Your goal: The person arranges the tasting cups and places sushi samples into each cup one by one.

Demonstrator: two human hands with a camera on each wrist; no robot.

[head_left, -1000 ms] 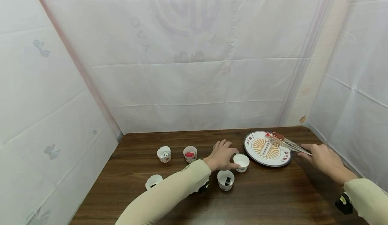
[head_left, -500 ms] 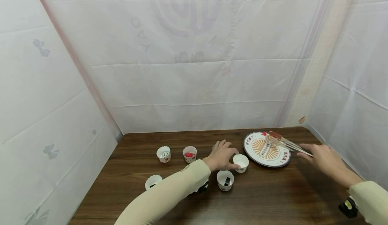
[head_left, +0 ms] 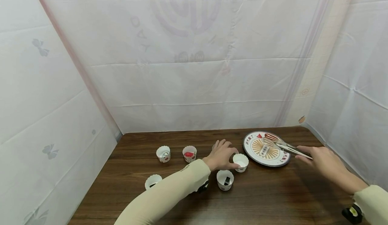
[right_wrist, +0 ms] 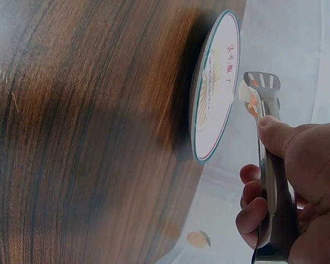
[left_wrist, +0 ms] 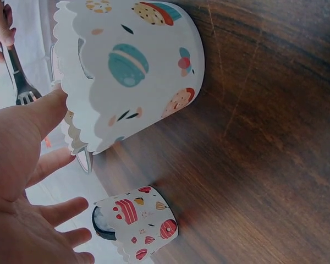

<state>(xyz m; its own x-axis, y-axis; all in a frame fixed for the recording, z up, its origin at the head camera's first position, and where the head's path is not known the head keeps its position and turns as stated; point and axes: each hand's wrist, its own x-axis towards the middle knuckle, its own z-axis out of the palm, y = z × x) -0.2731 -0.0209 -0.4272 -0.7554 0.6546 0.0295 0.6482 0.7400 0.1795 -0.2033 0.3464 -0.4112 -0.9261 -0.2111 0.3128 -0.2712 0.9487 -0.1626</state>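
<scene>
My left hand (head_left: 222,156) holds a white paper baking cup (head_left: 240,163) by its rim, thumb and index finger at the scalloped edge. The left wrist view shows the coloured sweets printed on that cup (left_wrist: 129,66), its rim toward the thumb. My right hand (head_left: 322,159) grips metal serving tongs (head_left: 286,146) whose tips are over the round plate (head_left: 283,161). Near the tips, in the head view, shows a small red piece (head_left: 259,136). A whitish and orange piece (right_wrist: 246,92) is at the tips in the right wrist view; its kind I cannot tell.
A baking cup with a black piece (head_left: 225,180) stands in front of the left hand. Further left are a cup with a red item (head_left: 189,154), a cup with a whitish item (head_left: 163,154) and a cup (head_left: 153,182) partly behind the sleeve. White cloth (head_left: 194,83) hangs behind the table.
The tongs' tips have moved left over the plate and drawn closer together; the small red piece has shifted left with them. The left hand stays at the paper cup.
</scene>
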